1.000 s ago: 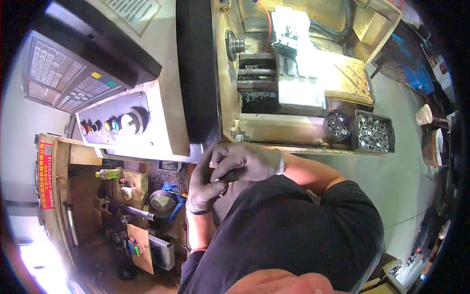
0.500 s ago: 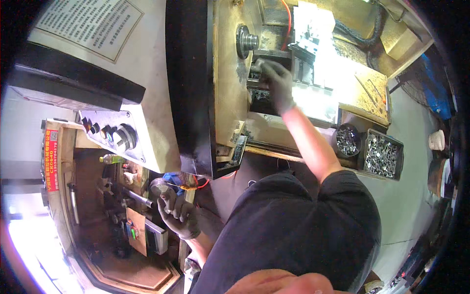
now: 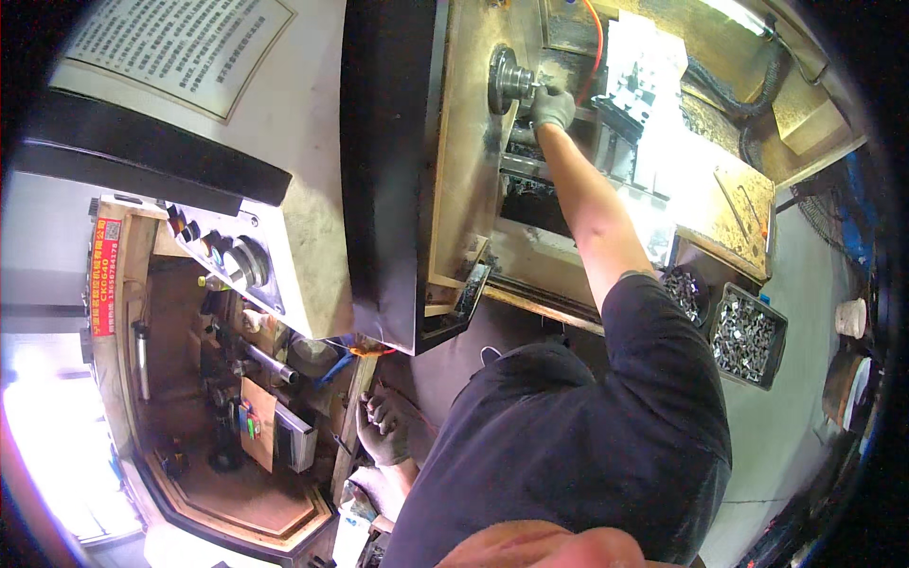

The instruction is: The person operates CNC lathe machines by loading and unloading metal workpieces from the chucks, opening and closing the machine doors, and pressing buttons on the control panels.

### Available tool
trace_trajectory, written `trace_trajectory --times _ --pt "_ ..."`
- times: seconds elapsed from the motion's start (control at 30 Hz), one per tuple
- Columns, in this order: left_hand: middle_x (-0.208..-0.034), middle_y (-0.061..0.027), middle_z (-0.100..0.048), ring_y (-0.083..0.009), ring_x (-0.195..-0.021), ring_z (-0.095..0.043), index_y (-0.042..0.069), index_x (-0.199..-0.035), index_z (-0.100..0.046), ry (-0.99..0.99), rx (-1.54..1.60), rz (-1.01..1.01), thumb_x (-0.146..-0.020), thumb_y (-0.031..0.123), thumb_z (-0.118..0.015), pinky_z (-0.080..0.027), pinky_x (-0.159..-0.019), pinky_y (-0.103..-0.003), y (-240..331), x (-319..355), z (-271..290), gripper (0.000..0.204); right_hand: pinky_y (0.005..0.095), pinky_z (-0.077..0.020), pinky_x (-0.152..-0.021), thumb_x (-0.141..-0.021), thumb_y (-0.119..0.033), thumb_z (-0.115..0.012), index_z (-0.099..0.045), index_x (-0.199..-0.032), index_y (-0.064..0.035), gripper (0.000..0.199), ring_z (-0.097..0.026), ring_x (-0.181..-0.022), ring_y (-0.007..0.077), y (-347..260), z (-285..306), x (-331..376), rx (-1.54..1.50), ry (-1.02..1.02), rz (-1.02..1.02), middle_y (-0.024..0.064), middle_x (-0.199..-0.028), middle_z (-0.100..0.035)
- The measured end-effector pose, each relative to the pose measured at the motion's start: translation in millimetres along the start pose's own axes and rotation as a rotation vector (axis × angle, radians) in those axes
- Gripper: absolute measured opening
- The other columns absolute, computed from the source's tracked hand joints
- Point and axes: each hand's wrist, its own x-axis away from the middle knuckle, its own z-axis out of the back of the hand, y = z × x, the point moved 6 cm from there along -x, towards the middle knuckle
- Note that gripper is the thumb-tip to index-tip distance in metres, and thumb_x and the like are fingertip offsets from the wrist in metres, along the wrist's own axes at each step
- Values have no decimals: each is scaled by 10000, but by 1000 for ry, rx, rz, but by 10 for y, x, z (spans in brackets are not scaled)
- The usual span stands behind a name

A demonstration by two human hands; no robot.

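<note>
My right hand (image 3: 554, 107), in a grey glove, is up at the front of the lathe spindle chuck (image 3: 516, 82). Its fingers pinch a small metal part (image 3: 537, 86) right at the chuck's nose; the part is mostly hidden by the fingers. Low and to the left, my gloved left hand (image 3: 383, 433) hangs beside the wooden edge of the open cabinet. Its fingers curl inward, and whatever lies in them is too small to make out.
A tool block (image 3: 625, 121) under bright light stands right of my right hand. A dark tray (image 3: 778, 352) of small metal parts and a round container of parts (image 3: 680, 292) sit at right. The machine door (image 3: 388, 189) and control panel (image 3: 232, 256) rise at left.
My right hand has moved up to the chuck with the small part. My left hand has dropped lower, away from the round object by the cabinet. The view has shifted slightly.
</note>
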Motion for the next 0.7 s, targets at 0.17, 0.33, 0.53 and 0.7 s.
trace_trajectory --times 0.17,0.33,0.53,0.7 --pt "-811 -14 -485 -85 -606 -422 44 -1036 -574 55 -93 -36 -990 235 -463 -326 -448 -216 53 -19 43 226 444 -506 -762 -772 -386 -645 -745 -942 -135 319 -658 -869 378 -186 106 160 81 48 87 190 -893 -687" --pt "-834 -20 -526 -83 -580 -416 50 -1049 -568 87 -171 45 -989 231 -466 -331 -447 -210 115 -196 2 216 430 -483 -802 -838 -365 -616 -729 -966 -105 311 -632 -920 373 22 -171 82 -73 16 199 231 -917 -666" --pt "-780 2 -562 -65 -550 -412 72 -1065 -589 255 -735 -403 -989 241 -492 -282 -406 -184 146 -251 -585 209 413 -485 -826 -829 -460 -642 -724 -1021 -113 404 -631 -943 367 130 -359 80 -136 -159 137 232 -947 -668" --pt "-729 25 -555 -43 -546 -414 27 -1126 -590 77 -992 -835 -954 186 -556 -337 -498 -176 589 -413 -1278 237 430 -492 -811 -836 -471 -627 -688 -1123 -109 466 -660 -945 365 -45 -313 142 -85 -96 393 218 -1036 -674"
